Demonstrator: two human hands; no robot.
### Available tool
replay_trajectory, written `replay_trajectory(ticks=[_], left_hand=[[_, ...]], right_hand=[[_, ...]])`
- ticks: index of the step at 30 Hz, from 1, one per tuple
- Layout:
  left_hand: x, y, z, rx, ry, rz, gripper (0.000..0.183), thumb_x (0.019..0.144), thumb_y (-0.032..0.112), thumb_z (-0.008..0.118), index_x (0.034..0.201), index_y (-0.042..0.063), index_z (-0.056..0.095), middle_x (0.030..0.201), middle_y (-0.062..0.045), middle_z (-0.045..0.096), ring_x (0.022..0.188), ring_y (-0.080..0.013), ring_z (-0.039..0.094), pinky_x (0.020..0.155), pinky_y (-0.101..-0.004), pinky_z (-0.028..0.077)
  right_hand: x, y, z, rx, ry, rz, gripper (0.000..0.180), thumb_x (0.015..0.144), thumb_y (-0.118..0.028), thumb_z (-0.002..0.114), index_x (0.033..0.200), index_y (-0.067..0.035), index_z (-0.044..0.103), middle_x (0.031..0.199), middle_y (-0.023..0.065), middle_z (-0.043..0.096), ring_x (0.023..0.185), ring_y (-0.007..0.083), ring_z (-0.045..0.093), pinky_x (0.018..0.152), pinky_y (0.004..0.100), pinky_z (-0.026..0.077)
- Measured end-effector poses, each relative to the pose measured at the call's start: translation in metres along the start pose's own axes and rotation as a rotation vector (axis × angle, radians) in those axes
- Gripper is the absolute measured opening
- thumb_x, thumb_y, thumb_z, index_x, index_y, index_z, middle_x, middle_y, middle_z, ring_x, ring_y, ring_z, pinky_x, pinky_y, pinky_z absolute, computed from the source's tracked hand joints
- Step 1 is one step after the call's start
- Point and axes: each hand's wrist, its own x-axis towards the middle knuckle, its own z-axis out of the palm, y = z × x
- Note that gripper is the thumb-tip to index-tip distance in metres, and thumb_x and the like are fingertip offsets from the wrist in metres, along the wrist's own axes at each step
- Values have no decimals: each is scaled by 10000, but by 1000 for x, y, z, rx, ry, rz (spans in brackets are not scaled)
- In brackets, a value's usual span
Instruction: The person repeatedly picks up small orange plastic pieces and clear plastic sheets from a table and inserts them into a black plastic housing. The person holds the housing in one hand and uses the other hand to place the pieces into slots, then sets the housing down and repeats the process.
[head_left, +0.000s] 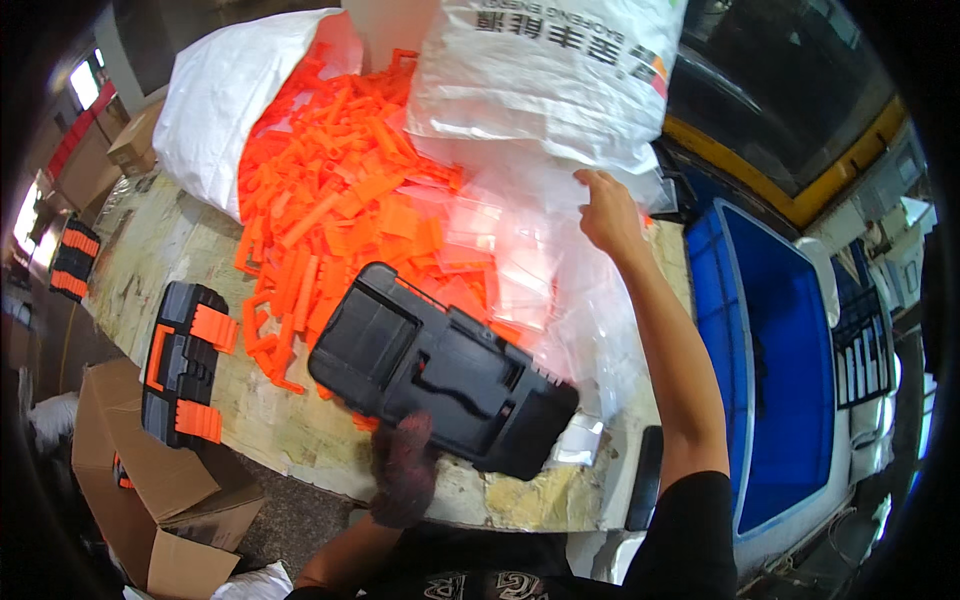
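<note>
A black plastic toolbox (457, 375) lies slantwise before me, its top face with recesses and a central handle hollow showing. Whether there is a body beneath that top is not visible. My left hand (405, 472), in a dark reddish glove and blurred, grips its near edge, thumb on top. My bare right hand (606, 210) reaches to the far side, over clear plastic bags (525, 262) below the mouth of a white sack (540, 97). Its fingers are partly curled; whether they pinch a bag is unclear. Beyond the toolbox spreads a heap of orange plastic parts (337, 187).
A white woven sack (210, 112) spills the orange parts onto the worktable (262, 442). At left stands a toolbox with orange latches and handle (184, 367); another orange-latched toolbox (75, 259) is farther off. An open cardboard box (142, 442) sits below left, a blue bin (787, 375) at right.
</note>
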Motion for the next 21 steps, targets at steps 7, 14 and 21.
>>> replay_trajectory(ticks=[7,14,21], left_hand=[[4,63,-5,277,7,-45,396,870,179,558,1238,35,522,1190,-114,567,1116,-248,543,975,-415,441],[1,79,38,195,-29,-217,372,798,66,640,1160,18,570,1028,-74,630,932,-193,611,845,-339,500],[-33,97,48,531,-102,-177,380,782,53,679,1151,32,592,1015,-62,654,908,-152,607,819,-311,492]], right_hand=[[0,10,17,-72,-66,31,380,773,50,610,1143,-31,582,942,131,690,847,358,656,776,397,525],[-112,-133,-94,1323,-495,479,330,810,27,668,1102,8,515,862,121,676,734,129,649,687,255,516],[-156,-176,-103,1225,-309,338,407,774,47,691,1167,8,591,947,43,649,812,107,614,727,237,494]])
